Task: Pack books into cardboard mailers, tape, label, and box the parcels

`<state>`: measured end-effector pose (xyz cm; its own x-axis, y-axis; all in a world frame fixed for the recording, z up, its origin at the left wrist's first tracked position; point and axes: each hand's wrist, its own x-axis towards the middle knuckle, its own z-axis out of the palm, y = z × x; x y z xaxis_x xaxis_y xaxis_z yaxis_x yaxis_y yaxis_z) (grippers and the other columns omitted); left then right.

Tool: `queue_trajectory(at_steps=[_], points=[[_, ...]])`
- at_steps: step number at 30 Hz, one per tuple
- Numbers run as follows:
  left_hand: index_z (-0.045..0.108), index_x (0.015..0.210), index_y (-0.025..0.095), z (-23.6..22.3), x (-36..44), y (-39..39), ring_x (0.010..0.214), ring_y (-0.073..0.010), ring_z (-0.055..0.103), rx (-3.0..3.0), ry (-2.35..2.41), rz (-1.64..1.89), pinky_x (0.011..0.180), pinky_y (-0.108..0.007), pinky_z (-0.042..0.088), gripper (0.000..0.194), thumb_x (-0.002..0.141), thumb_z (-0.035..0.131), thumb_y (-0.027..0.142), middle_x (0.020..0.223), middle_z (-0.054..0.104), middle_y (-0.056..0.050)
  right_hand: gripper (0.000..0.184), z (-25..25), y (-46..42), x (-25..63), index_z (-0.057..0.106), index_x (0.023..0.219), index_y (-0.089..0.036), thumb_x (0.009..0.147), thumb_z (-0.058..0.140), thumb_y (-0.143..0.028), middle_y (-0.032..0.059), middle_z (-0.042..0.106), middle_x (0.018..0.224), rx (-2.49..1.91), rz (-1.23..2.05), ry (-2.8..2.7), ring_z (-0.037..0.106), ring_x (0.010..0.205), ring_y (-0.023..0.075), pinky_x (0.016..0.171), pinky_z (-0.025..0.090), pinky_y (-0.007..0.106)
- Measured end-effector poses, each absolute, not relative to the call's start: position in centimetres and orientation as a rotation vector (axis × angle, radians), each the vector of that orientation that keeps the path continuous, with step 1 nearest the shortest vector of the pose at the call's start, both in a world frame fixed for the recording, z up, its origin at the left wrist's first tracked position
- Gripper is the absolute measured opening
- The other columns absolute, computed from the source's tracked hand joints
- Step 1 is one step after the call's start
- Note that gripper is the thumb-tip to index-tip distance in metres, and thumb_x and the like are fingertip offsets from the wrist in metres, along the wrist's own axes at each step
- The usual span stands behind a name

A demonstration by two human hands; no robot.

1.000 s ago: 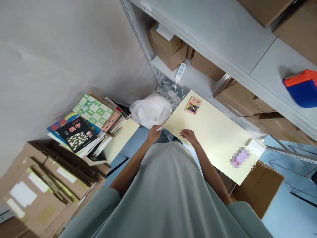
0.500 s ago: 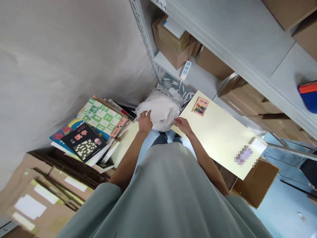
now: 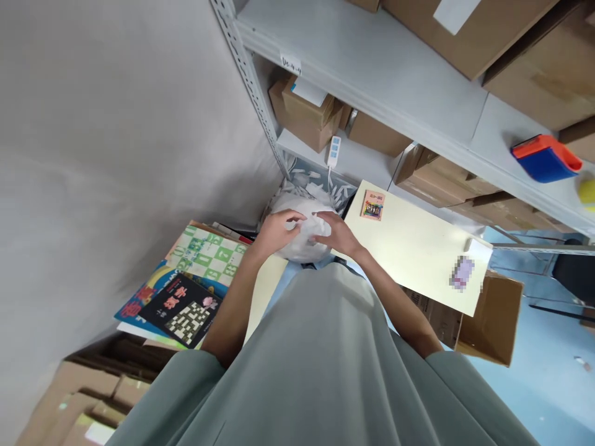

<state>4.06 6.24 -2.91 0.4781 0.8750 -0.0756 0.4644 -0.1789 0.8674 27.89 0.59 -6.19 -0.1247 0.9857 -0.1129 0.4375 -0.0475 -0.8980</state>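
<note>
A white plastic bag (image 3: 301, 248), rounded and full-looking, sits low in front of my body. My left hand (image 3: 277, 233) is over its left side, fingers curved and the thumb apart from them. From the right, my right hand (image 3: 337, 233) reaches over the same bag, thumb and fingers spread with a gap between. Fingertips of both hands point toward each other across the bag's top. Whether they touch the plastic I cannot tell. Behind the bag lies a heap of white paper scraps (image 3: 307, 179).
To the right stands a pale yellow tabletop (image 3: 413, 248) with a small pink booklet (image 3: 372, 205). Stacked books (image 3: 190, 310) lie at left. Ahead, a grey shelf (image 3: 367, 80) holds cardboard boxes and a power strip (image 3: 333, 151). An open carton (image 3: 493, 319) is at lower right.
Both hands have moved inward over the bag and closer together. The camera view has shifted, bringing more of the upper shelf into sight.
</note>
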Motion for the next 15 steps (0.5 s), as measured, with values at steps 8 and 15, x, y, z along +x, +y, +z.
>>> queue_trajectory(at_steps=[8,15], points=[[0.072,0.14,0.019,1.1,4.1,8.6,0.124,-0.0292,0.075,1.676,1.017,0.78,0.112,-0.039,0.058,0.065,0.087,0.086,0.054,0.137,0.079,-0.012,0.057,2.4,3.7,27.9,0.071,0.08,-0.021,0.09,0.079,-0.077,0.0015,0.07,0.079,-1.476,0.968,-1.292,0.063,0.077,0.0191,0.073,0.053,0.031],[0.079,0.107,0.02,-1.2,5.9,9.3,0.104,-0.0292,0.077,1.616,0.974,0.545,0.095,-0.037,0.06,0.061,0.085,0.08,0.076,0.111,0.084,-0.008,0.059,6.3,0.7,33.7,0.072,0.084,-0.022,0.086,0.081,-0.081,0.0009,0.068,0.081,-1.523,0.711,-1.057,0.062,0.077,0.0188,0.071,0.053,0.032]])
